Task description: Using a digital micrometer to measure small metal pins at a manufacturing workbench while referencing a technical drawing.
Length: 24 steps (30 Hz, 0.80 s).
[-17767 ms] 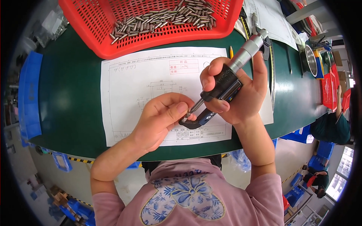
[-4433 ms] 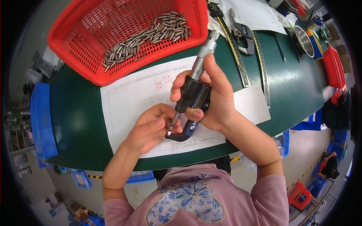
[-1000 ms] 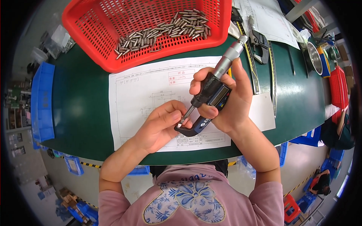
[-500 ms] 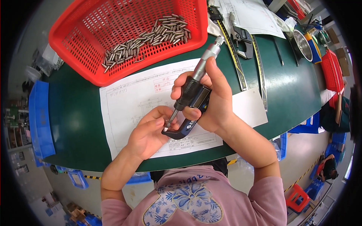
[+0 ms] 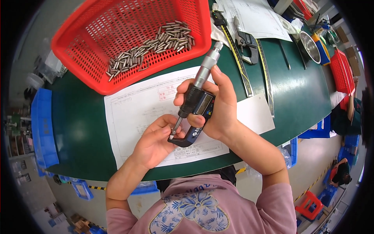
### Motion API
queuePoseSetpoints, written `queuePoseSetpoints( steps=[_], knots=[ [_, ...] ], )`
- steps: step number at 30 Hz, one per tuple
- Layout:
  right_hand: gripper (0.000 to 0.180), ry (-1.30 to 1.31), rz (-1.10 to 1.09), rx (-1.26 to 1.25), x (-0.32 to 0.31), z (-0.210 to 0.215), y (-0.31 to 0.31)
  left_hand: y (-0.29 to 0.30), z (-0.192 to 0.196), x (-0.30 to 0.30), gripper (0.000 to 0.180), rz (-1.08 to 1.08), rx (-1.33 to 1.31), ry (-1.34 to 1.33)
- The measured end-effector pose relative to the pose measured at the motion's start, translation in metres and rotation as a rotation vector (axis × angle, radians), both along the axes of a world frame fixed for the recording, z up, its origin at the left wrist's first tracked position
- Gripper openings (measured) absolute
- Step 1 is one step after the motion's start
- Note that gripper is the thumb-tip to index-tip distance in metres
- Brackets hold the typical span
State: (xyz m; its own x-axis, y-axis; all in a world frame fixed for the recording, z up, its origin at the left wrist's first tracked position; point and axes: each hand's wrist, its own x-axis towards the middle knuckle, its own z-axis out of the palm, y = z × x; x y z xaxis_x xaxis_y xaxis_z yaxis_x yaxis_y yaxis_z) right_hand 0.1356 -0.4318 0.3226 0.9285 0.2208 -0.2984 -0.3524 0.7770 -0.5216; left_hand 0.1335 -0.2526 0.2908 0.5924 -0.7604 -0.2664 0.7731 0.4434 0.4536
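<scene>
we see the right hand [image 5: 218, 111] clenched around a black and blue digital micrometer with a silver thimble [image 5: 196, 103], held tilted above the white printed drawing sheet [image 5: 132, 117]. the left hand [image 5: 156, 140] pinches something small at the micrometer's frame; what it is, we cannot tell. small grey metal pins [image 5: 150, 45] lie in the red plastic mesh basket [image 5: 78, 35] on the green table [image 5: 74, 128].

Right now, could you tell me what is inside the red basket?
The red basket holds a loose heap of small metal pins strewn across its mesh floor. Its far edge runs out of the picture, so anything there cannot be seen.
</scene>
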Motion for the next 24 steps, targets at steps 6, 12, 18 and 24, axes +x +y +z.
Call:
queuePoseSetpoints(
  steps=[6, 12, 18, 24],
  knots=[
    [0.067, -0.007, -0.035, 0.035, -0.004, -0.004, 0.000, -0.001, -0.001, 0.000, 0.017, -0.019, -0.028, 0.012],
    [0.069, 0.041, -0.089, 0.049, -0.002, 0.000, -0.006, 0.001, 0.012, 0.028, 0.014, 0.126, 0.284, -0.309],
    [0.068, 0.016, -0.067, 0.053, -0.004, 0.007, -0.005, 0.015, 0.012, 0.145, 0.008, 0.538, 1.498, -1.477],
    [0.065, -0.031, -0.059, 0.044, -0.003, 0.002, -0.007, -0.013, 0.002, 0.178, 0.012, 0.518, 1.536, -1.936]
  ],
)
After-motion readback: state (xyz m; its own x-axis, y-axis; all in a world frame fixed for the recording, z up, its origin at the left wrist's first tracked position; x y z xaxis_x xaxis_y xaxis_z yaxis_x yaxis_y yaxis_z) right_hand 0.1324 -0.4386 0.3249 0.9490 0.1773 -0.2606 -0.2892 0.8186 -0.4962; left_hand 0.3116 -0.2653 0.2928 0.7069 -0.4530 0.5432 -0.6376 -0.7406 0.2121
